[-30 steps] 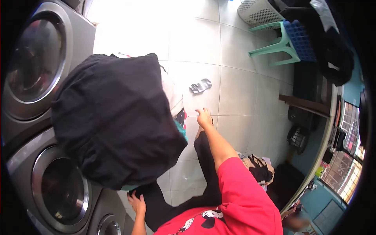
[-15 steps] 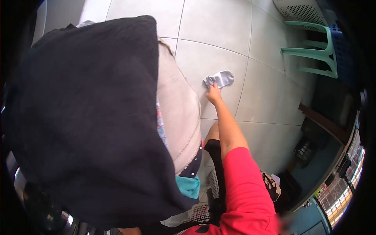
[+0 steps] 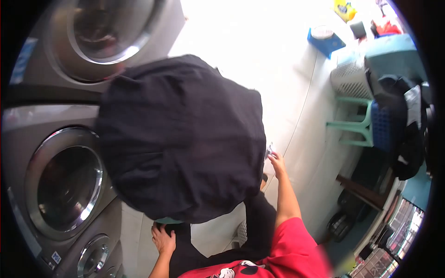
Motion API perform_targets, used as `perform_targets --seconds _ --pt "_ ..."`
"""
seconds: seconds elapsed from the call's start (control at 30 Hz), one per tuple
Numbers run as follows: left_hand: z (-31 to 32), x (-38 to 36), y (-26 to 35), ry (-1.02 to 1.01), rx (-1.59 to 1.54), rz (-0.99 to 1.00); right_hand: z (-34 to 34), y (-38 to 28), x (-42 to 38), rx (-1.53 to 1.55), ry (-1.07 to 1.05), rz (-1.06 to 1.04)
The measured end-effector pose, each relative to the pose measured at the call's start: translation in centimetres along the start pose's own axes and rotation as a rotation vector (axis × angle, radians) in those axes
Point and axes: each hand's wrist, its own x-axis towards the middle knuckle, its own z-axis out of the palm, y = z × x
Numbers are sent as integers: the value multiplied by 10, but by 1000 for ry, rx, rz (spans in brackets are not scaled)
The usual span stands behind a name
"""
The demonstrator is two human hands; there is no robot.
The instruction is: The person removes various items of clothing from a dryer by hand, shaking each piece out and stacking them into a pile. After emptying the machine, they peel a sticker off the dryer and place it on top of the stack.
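A large pile of laundry topped with black cloth [image 3: 185, 134] fills the middle of the view. A strip of teal fabric [image 3: 168, 220] shows under its near edge. To the right of the pile, my right hand [image 3: 277, 163] pinches a small grey-and-white sock [image 3: 269, 150], held off the floor; the pile partly hides the sock. My left hand [image 3: 164, 239] lies on my left knee just below the teal fabric, with its fingers apart and nothing in them.
Front-loading washing machines [image 3: 65, 183] stand along the left side. On the right are a green plastic stool [image 3: 354, 121], a white perforated basket [image 3: 350, 78] and a blue basket [image 3: 381, 125]. A blue box [image 3: 326, 42] sits on the tiled floor farther back.
My right hand has lifted the sock from the floor and brought it beside the pile. My view has risen and turned, bringing the washing machines and my left hand into sight.
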Motion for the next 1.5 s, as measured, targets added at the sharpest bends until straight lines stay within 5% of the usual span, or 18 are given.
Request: perform_targets --seconds 0.27,0.37,0.43,0.47,0.63,0.8,0.87,0.97,1.0,1.07,1.13,1.17,1.2,1.27,1.33,1.4,1.47,1.5 --pt "-15 30 -86 -291 -496 305 -37 -238 -206 -377 203 -574" --pt "-37 30 -121 -359 -806 293 -5 -285 -262 -483 200 -700" --pt "-79 21 -136 -496 -1112 -44 36 -293 -282 -474 150 -881" --pt "-84 21 -151 -470 -1155 -44 61 -297 -294 -461 76 -943" --pt "-78 45 -206 -212 -1227 -208 175 -248 -322 -754 -24 -916" --pt "-65 50 -214 -190 -1449 -104 245 -176 -351 -593 -694 -767" --pt "-66 50 -189 -272 -1376 82 229 -151 -368 -1024 -726 -1260" --pt "-68 45 -183 -370 -1286 240 224 -96 -348 -930 -703 -701" --pt "-70 49 -179 -315 -1150 265 185 -114 -374 -818 -648 -467" --pt "-78 53 -171 -253 -1028 303 178 -74 -329 -888 -430 -908" --pt "-109 32 -165 -212 -1097 252 161 -126 -360 -971 -393 -631" --pt "-107 42 -165 -80 -1067 428 163 -160 -379 -922 -457 -368" --pt "-116 42 -163 12 -1109 606 172 -175 -384 -966 -464 -406" --pt "-150 31 -157 237 -1154 892 201 -214 -392 -329 -236 -798" --pt "-223 -15 -161 464 -1158 1041 232 -273 -406 1 -343 -971" --pt "-325 -91 -200 793 -891 1155 252 -357 -468 125 -293 -1121" --pt "-387 -121 -245 1189 -609 1218 270 -434 -516 -24 -87 -1575" --pt "-399 -128 -260 1239 -606 1227 268 -455 -549 -28 -87 -1550"
